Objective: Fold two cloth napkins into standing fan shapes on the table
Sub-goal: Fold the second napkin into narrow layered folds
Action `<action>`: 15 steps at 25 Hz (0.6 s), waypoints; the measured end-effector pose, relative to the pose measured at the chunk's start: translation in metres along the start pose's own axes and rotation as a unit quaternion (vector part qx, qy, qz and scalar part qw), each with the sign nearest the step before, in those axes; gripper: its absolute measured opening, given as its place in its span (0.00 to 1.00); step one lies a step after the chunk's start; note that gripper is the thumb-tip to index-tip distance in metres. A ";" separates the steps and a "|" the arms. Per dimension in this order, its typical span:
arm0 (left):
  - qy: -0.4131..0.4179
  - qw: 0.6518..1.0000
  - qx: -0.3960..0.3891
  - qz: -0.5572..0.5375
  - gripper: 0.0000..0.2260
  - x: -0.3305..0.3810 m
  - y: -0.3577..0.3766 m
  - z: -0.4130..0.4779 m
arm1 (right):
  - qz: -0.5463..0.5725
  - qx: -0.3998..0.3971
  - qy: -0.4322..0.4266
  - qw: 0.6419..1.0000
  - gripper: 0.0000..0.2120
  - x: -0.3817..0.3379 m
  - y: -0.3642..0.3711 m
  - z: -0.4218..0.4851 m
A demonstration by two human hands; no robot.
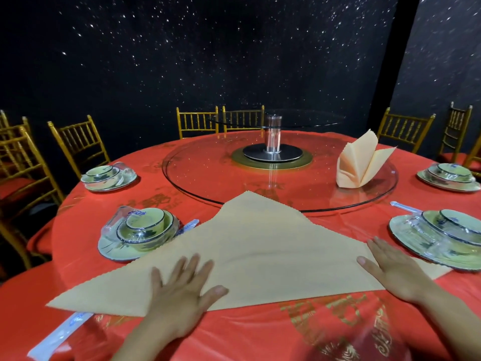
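A peach cloth napkin (263, 246) lies flat on the red tablecloth, folded into a large triangle with its tip pointing away from me. My left hand (182, 287) presses flat on its near left part, fingers spread. Flat on its right corner rests my right hand (390, 272), fingers apart. A second peach napkin (360, 162) stands folded in a fan-like shape on the glass turntable at the right.
A glass turntable (197, 175) with a metal hub (272, 149) fills the table's middle. Wrapped dish sets sit at left (140, 233), far left (108, 177), right (442, 238) and far right (450, 175). Wrapped chopsticks (59, 334) lie near left. Gold chairs (78, 142) ring the table.
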State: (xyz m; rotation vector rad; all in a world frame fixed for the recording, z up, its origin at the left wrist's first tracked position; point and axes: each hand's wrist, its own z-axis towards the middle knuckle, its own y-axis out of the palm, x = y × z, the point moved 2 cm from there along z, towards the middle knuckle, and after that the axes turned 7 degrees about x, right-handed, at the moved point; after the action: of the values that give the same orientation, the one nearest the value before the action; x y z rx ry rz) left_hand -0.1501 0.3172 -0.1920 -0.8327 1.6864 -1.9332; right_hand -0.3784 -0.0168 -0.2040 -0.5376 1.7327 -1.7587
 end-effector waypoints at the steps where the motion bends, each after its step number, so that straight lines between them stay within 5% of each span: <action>1: -0.005 1.000 0.022 -0.012 0.56 -0.019 -0.002 -0.005 | -0.001 0.001 -0.003 1.000 0.34 0.001 -0.001 -0.001; 5: 0.051 0.980 0.181 -0.069 0.38 -0.073 -0.024 -0.022 | -0.009 -0.019 0.010 1.000 0.34 -0.003 -0.007 -0.002; 7: -0.048 0.958 0.282 -0.010 0.23 -0.126 -0.024 -0.026 | -0.007 0.014 0.010 1.000 0.35 -0.017 -0.020 -0.001; 10: -0.268 0.950 0.152 -0.055 0.18 -0.180 -0.035 -0.041 | 0.087 0.114 -0.074 0.987 0.29 -0.076 -0.032 -0.011; 15: -0.227 0.945 0.097 -0.215 0.09 -0.176 -0.052 -0.043 | 0.138 0.077 -0.305 0.939 0.19 -0.192 -0.015 -0.047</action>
State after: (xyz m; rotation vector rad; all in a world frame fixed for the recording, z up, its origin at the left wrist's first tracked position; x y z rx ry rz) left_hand -0.0496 0.4747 -0.1707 -1.5265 1.0855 -1.9266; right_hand -0.2709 0.1458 -0.1680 -0.6504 1.1607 -1.3254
